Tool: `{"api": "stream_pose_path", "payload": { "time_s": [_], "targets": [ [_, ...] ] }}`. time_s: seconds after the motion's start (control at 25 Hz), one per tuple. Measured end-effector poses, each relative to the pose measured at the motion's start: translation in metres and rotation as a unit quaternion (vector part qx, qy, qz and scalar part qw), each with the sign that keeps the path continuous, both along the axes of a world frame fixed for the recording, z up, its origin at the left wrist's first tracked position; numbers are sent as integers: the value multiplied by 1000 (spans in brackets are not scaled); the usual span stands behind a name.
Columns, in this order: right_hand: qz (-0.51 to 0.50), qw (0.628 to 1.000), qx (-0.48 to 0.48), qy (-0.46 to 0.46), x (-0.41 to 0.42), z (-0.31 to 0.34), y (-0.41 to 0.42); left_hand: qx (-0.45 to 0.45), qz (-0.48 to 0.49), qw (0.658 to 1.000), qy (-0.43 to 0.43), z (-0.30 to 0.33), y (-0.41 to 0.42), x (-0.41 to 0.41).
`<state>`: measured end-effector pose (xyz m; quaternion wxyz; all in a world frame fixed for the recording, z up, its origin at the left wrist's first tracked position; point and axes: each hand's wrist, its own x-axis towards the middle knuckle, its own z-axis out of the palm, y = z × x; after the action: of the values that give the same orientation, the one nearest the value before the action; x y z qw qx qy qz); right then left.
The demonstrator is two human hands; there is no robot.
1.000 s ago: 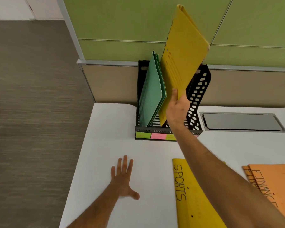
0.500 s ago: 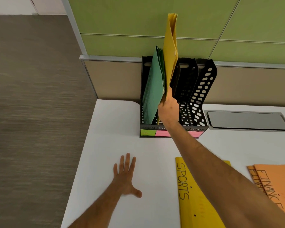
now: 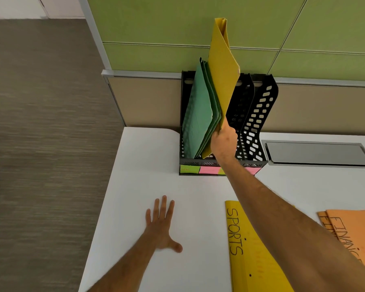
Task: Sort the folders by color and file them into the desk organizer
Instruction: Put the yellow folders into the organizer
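Right hand (image 3: 223,142) grips yellow folder (image 3: 221,76) upright at the desk organizer (image 3: 259,114) on the tabletop's (image 3: 148,165) far edge; left hand (image 3: 160,226) lies flat, fingers spread.

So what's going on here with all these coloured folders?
A person is filing folders by colour. Their right hand grips a yellow folder and is lowering it into the black desk organizer, right beside the green folders in the leftmost slot. The left hand rests flat on the white desk. Another yellow folder marked SPORTS and orange folders lie waiting.
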<state>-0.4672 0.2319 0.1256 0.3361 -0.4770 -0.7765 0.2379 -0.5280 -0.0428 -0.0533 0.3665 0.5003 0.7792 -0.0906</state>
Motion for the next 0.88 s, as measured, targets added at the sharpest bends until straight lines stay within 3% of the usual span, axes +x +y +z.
{"api": "stream_pose_path", "payload": {
  "time_s": [0.24,0.4,0.52,0.6,0.88],
  "targets": [
    [15,999,23,-28,-2,1,5,-2,2,1000,2,-1,0,-1],
    [90,992,-79,-26,-4,-29,-1,1,1,1000,1,-3,0,0],
    [123,967,-129,-180,5,-65,-2,-2,3,1000,1,-4,1,-1],
    [117,961,-112,-225,5,-75,1,4,1,1000,4,-5,1,-1],
    [165,970,-158,-81,37,-82,-30,3,1,1000,12,-7,0,-1]
  ]
}}
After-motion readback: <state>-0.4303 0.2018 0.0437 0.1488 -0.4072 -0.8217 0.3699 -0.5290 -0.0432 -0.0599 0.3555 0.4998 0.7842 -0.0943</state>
